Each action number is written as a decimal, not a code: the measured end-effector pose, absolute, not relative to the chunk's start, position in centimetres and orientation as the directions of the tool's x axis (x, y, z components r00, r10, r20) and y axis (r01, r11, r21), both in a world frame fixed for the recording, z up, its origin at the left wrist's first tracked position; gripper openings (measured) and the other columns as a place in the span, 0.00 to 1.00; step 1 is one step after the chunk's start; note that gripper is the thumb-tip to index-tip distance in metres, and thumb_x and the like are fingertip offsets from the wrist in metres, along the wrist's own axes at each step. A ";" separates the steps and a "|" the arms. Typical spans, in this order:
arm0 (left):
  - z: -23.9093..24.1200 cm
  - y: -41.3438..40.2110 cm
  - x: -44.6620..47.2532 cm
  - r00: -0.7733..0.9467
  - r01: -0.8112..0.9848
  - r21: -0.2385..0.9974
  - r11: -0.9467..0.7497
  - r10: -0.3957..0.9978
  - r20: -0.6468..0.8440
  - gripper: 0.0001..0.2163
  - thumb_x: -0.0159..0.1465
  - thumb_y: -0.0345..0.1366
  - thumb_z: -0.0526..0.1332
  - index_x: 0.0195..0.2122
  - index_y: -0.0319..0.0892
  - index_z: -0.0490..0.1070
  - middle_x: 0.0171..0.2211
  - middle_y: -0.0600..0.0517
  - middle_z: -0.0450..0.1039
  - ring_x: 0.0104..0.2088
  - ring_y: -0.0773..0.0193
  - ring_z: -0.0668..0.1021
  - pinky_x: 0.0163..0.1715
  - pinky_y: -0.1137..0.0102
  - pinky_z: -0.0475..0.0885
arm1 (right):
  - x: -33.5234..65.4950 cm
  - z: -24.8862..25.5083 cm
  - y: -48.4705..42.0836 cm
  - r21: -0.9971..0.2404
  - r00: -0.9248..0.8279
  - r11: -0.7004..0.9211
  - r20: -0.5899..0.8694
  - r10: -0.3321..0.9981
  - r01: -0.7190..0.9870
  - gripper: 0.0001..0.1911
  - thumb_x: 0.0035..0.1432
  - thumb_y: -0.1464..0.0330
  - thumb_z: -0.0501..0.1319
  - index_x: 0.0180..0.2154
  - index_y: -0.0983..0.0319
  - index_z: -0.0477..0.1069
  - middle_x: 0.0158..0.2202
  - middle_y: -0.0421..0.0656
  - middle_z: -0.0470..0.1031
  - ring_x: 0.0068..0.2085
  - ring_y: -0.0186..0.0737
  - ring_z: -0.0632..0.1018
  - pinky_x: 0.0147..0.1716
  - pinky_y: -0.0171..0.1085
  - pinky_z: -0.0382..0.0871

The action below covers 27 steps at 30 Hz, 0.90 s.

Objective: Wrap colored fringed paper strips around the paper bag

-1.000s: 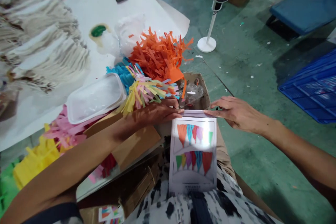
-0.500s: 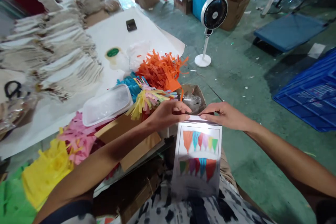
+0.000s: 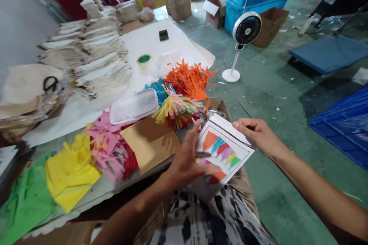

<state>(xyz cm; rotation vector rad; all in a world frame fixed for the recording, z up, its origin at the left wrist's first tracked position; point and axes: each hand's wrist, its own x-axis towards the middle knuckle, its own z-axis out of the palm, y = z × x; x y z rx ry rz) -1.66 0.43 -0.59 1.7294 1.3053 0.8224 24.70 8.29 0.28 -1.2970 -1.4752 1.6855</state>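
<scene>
A white packet (image 3: 244, 153) printed with rows of colourful tassels is held tilted above my lap, its top edge turned up to the left. My right hand (image 3: 255, 132) is closed on its upper right edge, thumb on the near side. My left hand (image 3: 188, 157) is at the packet's left side, thumb across the printed front and fingers spread along the edge; some fingertips are hidden. Just beyond lie a yellow, pink and white tissue tassel bundle (image 3: 176, 105), orange tassels (image 3: 186, 80) and an open brown carton (image 3: 152, 141).
Pink (image 3: 106, 141), yellow (image 3: 71, 172) and green tassels (image 3: 28, 199) line the table's near edge. A clear plastic tub (image 3: 135, 106) sits behind them. Stacks of pale sheets (image 3: 100, 57) stand farther left. A white fan (image 3: 247, 28) and blue crate (image 3: 345, 122) are on the floor.
My left hand has left the packet's top edge and moved down to its left side. The packet has turned clockwise, and my right hand still grips its top. The view has shifted left.
</scene>
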 end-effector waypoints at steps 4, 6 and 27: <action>-1.5 -4.2 -0.7 0.183 0.702 0.694 -0.161 0.982 0.043 0.75 0.46 0.59 0.79 0.76 0.57 0.17 0.69 0.35 0.54 0.68 0.33 0.66 0.59 0.38 0.74 | 23.0 0.9 6.7 -0.946 -0.503 -0.247 -0.321 0.803 0.210 0.23 0.59 0.45 0.68 0.37 0.58 0.75 0.32 0.41 0.77 0.30 0.38 0.75 0.26 0.35 0.67; -1.4 -5.5 -0.9 0.172 0.723 0.675 -0.148 0.985 0.032 0.75 0.47 0.61 0.78 0.75 0.57 0.13 0.67 0.35 0.56 0.65 0.34 0.69 0.56 0.40 0.76 | 22.5 1.6 6.1 -0.950 -0.528 -0.116 -0.260 0.808 0.289 0.22 0.58 0.48 0.70 0.45 0.56 0.75 0.38 0.41 0.77 0.32 0.37 0.75 0.28 0.34 0.68; 9.5 -0.1 -17.6 0.665 0.729 0.157 -0.666 0.744 0.069 0.24 0.74 0.57 0.55 0.60 0.47 0.75 0.36 0.50 0.78 0.34 0.62 0.78 0.34 0.68 0.68 | 0.0 5.3 20.3 -0.383 -0.382 0.339 -0.038 0.923 0.859 0.31 0.65 0.48 0.59 0.52 0.69 0.76 0.52 0.65 0.80 0.54 0.63 0.79 0.50 0.49 0.71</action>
